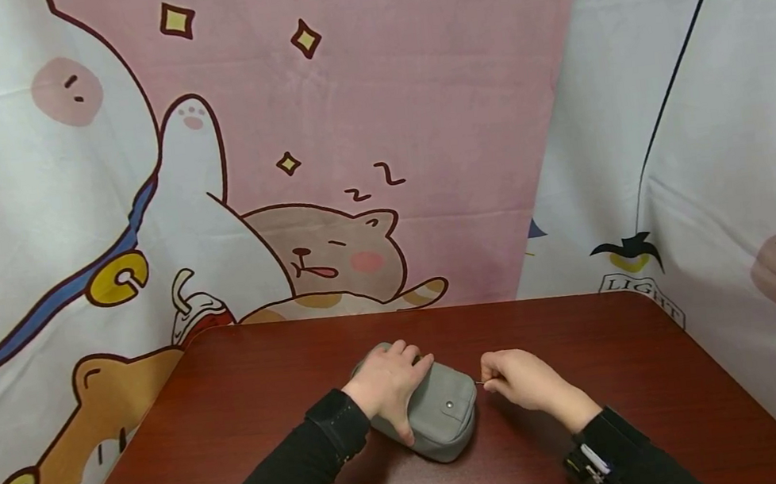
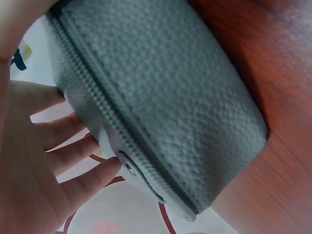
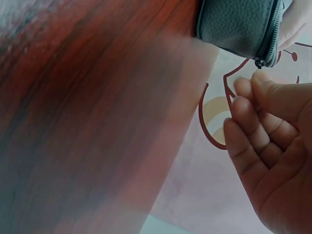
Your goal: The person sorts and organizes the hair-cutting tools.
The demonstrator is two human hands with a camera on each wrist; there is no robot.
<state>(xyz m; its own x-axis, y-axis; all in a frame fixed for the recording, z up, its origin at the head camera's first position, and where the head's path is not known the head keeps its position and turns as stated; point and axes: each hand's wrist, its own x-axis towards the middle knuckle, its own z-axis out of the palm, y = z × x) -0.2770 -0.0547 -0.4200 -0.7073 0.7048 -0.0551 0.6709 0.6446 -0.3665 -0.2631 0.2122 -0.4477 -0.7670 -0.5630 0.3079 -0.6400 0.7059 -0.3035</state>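
Note:
A grey pebbled-leather zipper pouch [image 1: 443,407] lies on the table, with a small snap tab [image 1: 449,405] on its top. My left hand [image 1: 391,381] holds the pouch's left part, thumb down the near side and fingers across the top toward the far side. The left wrist view shows these fingers [image 2: 73,141] against the pouch and its zipper [image 2: 112,109] running along the side with teeth together. At the right end of the pouch, my right hand [image 1: 529,379] pinches the zipper pull [image 3: 260,64] between thumb and forefinger, its other fingers curled.
The dark reddish-brown wooden table [image 1: 265,360] has its far edge against a cartoon-printed cloth [image 1: 459,106]. More white printed cloth [image 1: 726,116] hangs on the right. A small device [image 1: 589,463] is strapped at the right wrist over a black sleeve.

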